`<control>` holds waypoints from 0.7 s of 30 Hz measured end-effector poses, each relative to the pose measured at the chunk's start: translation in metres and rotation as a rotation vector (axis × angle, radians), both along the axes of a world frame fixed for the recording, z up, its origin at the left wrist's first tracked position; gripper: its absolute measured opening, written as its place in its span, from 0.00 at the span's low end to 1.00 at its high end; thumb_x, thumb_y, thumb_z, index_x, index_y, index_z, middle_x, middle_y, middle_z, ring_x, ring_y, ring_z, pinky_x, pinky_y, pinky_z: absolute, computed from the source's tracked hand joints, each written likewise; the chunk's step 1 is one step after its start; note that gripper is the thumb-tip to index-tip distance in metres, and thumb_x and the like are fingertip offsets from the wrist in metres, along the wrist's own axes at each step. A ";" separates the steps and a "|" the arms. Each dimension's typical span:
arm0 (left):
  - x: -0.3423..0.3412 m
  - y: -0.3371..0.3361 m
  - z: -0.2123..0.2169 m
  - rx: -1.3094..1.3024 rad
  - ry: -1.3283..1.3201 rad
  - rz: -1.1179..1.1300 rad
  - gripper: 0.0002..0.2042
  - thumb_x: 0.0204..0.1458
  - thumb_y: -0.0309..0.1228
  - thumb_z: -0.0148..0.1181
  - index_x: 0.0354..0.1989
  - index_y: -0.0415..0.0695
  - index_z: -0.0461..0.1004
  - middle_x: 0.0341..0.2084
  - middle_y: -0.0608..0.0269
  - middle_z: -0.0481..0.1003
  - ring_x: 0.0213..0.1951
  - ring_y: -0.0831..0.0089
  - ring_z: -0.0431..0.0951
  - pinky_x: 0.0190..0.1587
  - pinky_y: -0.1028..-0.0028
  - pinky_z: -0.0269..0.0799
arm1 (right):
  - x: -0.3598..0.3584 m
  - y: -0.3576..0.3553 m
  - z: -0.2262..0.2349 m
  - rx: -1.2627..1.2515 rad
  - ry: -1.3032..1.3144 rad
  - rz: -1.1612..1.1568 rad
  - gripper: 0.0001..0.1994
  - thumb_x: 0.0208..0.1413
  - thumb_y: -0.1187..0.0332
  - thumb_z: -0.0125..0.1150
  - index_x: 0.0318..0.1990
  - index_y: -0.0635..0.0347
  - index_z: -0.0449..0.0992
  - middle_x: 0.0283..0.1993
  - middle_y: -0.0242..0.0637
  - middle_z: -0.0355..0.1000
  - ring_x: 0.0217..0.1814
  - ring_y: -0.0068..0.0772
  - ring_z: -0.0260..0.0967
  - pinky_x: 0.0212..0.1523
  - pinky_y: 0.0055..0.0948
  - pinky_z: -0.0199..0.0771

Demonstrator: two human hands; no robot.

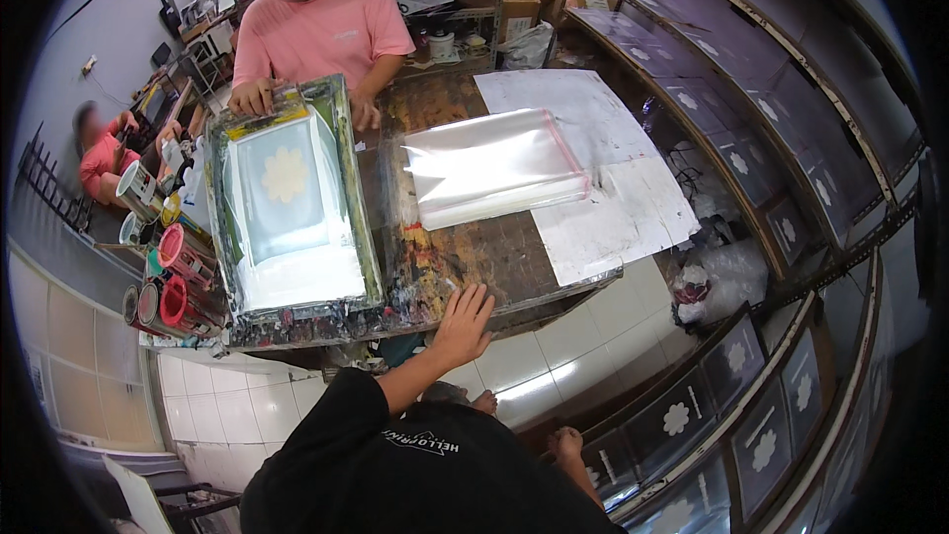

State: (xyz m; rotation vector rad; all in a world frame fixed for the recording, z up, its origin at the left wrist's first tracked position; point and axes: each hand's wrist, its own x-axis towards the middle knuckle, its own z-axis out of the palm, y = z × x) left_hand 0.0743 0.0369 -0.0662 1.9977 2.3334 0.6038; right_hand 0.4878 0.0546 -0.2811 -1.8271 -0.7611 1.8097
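At the table's near edge | my left hand lies open, bracing it | my right hand hangs low, grip unclear | co-worker steadies the screen frame far left.

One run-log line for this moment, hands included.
left hand: flat on table edge | right hand: low by dark sheets | co-worker holds screen frame

left hand flat — fingers spread, right hand lowered

Left hand flat on worktable edge, beside screen-printing frame; clear plastic sheets beyond.
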 end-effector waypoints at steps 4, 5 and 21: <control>0.003 -0.001 0.005 -0.004 -0.004 0.022 0.37 0.49 0.37 0.67 0.67 0.36 0.61 0.70 0.41 0.55 0.73 0.45 0.51 0.73 0.46 0.43 | -0.017 0.025 0.019 0.015 -0.032 0.087 0.01 0.63 0.72 0.52 0.39 0.58 0.69 0.30 0.36 0.68 0.26 0.31 0.69 0.24 0.31 0.71; 0.003 -0.002 0.007 -0.003 -0.013 0.022 0.37 0.49 0.36 0.66 0.67 0.35 0.62 0.70 0.40 0.55 0.73 0.45 0.51 0.73 0.47 0.43 | -0.012 0.035 0.011 -0.015 -0.027 0.157 0.06 0.64 0.71 0.52 0.46 0.57 0.69 0.35 0.37 0.70 0.32 0.34 0.73 0.31 0.33 0.74; -0.007 0.012 0.013 0.093 -0.519 0.135 0.32 0.51 0.34 0.64 0.65 0.36 0.64 0.67 0.43 0.60 0.71 0.48 0.54 0.72 0.49 0.48 | 0.001 0.064 -0.013 -0.067 -0.166 0.313 0.15 0.64 0.70 0.55 0.56 0.62 0.69 0.43 0.44 0.74 0.33 0.36 0.76 0.31 0.32 0.78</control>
